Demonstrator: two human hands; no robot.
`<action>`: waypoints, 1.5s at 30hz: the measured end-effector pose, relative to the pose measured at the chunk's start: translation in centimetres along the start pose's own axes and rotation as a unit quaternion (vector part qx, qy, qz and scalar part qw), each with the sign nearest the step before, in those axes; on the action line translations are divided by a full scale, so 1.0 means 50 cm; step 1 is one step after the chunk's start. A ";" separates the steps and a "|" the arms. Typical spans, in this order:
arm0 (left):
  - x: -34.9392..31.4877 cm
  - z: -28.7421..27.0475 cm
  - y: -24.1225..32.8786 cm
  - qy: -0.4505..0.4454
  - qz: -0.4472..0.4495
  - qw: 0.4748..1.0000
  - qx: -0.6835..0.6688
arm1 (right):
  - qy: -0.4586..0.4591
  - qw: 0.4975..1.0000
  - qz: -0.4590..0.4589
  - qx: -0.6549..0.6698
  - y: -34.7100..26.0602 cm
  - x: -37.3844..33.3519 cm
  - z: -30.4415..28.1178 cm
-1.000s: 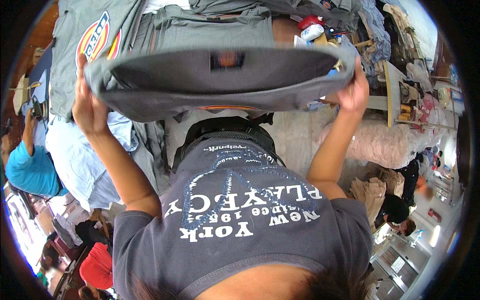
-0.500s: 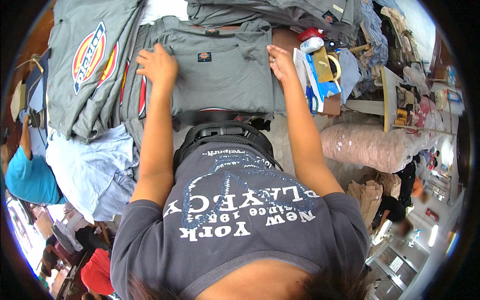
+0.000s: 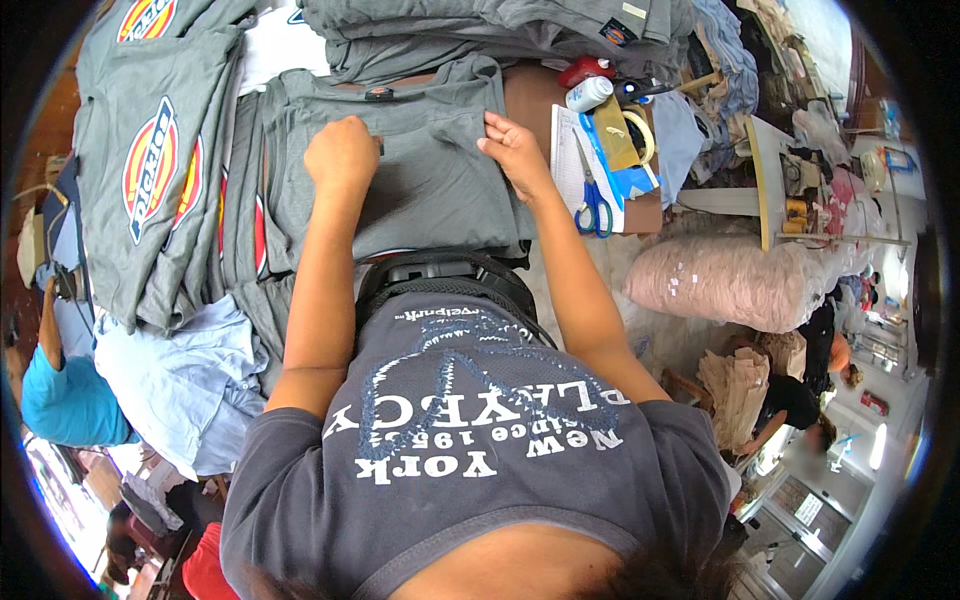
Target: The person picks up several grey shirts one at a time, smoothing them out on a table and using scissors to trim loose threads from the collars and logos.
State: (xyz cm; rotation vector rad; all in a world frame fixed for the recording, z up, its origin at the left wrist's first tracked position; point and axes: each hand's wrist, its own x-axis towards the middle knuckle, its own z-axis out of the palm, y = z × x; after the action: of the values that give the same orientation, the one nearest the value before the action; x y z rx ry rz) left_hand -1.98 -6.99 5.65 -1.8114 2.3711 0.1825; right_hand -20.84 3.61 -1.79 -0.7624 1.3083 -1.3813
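A grey T-shirt (image 3: 430, 215) lies folded in front of me, with its neckline toward the far side and a dark label (image 3: 379, 94) at the collar. My left hand (image 3: 343, 155) is closed over the neck area, fingers curled under and hidden. A small dark patch shows beside its knuckles. At the shirt's right edge rests my right hand (image 3: 515, 155), its fingers extended and the thumb a little apart. To the left stand grey shirts with a bright oval print (image 3: 150, 170), stacked and folded.
More grey shirts (image 3: 420, 40) are heaped at the far side. Blue-handled scissors (image 3: 593, 210), a tape roll (image 3: 640, 140) and a white bottle (image 3: 589, 94) lie right. Pale blue cloth (image 3: 180, 380) hangs near left. A co-worker's blue sleeve (image 3: 75, 385) shows at left; a wrapped pink bundle (image 3: 715, 285) lies right.
My left hand has moved from the shirt's left edge onto its neck area and its fingers have curled in. The right hand's pinch on the right edge has loosened. The view has shifted slightly.
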 end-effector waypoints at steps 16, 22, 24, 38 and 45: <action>0.021 0.176 0.134 0.004 0.142 0.792 -0.594 | -0.007 0.987 -0.108 -0.121 0.084 0.019 -0.018; 0.005 0.165 0.151 0.032 0.118 0.796 -0.593 | 0.059 0.946 -0.154 -0.279 0.046 -0.002 0.002; 0.008 0.170 0.152 -0.038 0.079 0.732 -0.676 | 0.078 0.966 -0.106 -0.221 0.038 0.001 0.003; 0.011 0.180 0.132 -0.246 -0.026 0.382 -0.890 | 0.157 0.819 -0.067 -0.548 -0.006 -0.133 -0.153; 0.010 0.186 0.144 -0.258 -0.016 0.365 -0.894 | 0.230 0.769 0.033 -0.595 0.015 -0.228 -0.229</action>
State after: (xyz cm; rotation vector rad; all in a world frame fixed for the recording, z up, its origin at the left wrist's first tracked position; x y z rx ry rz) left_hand -8.62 -3.82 -3.54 -1.1303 0.8113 3.5008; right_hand -28.38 17.92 -2.57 -1.1875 2.6326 -0.5147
